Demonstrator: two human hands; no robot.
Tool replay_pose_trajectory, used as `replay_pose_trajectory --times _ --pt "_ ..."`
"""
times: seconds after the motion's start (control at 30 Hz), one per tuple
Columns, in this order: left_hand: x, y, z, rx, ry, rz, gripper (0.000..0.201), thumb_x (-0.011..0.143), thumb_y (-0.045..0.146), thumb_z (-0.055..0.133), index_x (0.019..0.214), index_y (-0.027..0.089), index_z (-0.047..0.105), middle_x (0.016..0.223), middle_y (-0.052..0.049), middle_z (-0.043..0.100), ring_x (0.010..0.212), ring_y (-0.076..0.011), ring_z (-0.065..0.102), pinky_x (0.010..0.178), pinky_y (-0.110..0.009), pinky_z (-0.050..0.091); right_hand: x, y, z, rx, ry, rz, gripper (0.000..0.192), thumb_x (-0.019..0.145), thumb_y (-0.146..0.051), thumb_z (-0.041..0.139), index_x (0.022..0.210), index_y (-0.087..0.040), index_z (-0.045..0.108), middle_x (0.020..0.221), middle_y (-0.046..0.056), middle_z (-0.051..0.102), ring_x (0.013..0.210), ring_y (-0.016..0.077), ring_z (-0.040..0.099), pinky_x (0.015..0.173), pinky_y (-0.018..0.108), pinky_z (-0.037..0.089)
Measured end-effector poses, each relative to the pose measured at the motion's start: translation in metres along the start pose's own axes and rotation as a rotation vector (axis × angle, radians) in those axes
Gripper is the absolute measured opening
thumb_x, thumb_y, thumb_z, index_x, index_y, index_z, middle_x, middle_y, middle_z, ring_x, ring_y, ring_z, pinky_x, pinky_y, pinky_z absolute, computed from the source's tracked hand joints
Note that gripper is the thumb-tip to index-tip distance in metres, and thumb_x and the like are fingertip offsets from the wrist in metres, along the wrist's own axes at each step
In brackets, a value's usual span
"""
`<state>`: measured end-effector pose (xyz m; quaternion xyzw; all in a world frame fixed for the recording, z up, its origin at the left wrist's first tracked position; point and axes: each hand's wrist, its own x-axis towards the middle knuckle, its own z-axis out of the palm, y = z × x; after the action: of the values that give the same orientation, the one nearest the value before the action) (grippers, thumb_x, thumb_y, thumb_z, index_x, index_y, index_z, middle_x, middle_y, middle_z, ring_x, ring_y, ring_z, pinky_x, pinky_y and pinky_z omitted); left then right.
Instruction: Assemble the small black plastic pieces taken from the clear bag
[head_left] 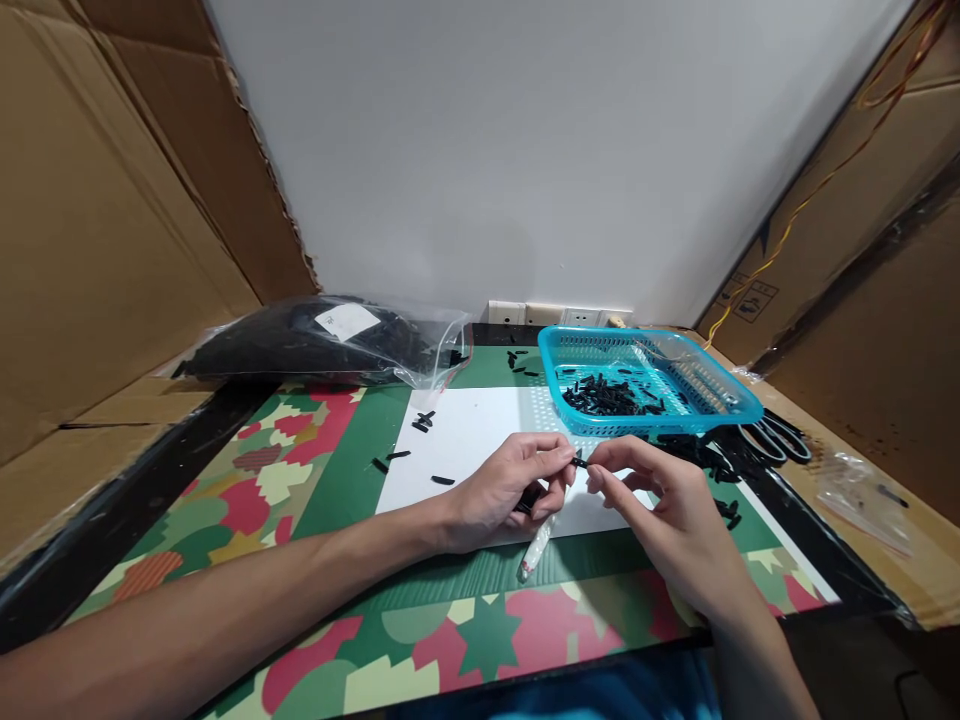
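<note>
Over a white paper sheet [450, 430], my left hand [521, 485] and my right hand [660, 500] meet at one small black strip-like piece [580, 462]. The left thumb and forefinger pinch one end of it, and the right thumb and forefinger are at the other end. More black pieces [529, 497] are tucked under the curled fingers of my left hand. Below that hand a whitish pen-like stick [534, 555] lies slanted, partly hidden. Loose black pieces [442, 480] are scattered on the paper to the left.
A blue plastic basket [551, 385] at the back right holds many black pieces. A clear zip bag [322, 345] full of black pieces lies back left. Scissors [772, 438] and a small clear bag [862, 495] are at right. Cardboard walls [112, 150] flank the patterned mat [330, 520].
</note>
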<state>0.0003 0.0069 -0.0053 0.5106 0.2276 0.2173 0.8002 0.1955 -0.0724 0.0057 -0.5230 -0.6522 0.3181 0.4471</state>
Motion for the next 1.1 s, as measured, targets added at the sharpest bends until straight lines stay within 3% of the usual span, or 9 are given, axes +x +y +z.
replay_pose_trajectory --times 0.6,1.1 --pt "0.0004 -0.0006 -0.0036 0.005 -0.06 0.016 0.035 0.103 0.051 0.058 0.092 0.018 0.058 0.051 0.008 0.047 0.036 -0.0043 0.024 0.036 -0.017 0.017 0.0023 0.0029 0.0015 0.02 0.053 -0.004 0.02 0.106 -0.037 0.061 0.099 -0.021 0.071 0.087 0.004 0.073 0.076 0.0174 0.067 0.062 0.025 0.051" --pt "0.0 0.0006 -0.0026 -0.01 -0.067 0.029 0.024 0.106 0.043 0.055 0.097 0.021 0.052 0.053 0.009 0.05 0.036 -0.0045 0.023 0.035 -0.016 0.016 -0.0001 0.0011 0.0007 -0.086 0.163 -0.177 0.009 0.102 -0.022 0.066 0.102 -0.023 0.075 0.083 0.0 0.077 0.073 0.0152 0.072 0.065 0.023 0.056"
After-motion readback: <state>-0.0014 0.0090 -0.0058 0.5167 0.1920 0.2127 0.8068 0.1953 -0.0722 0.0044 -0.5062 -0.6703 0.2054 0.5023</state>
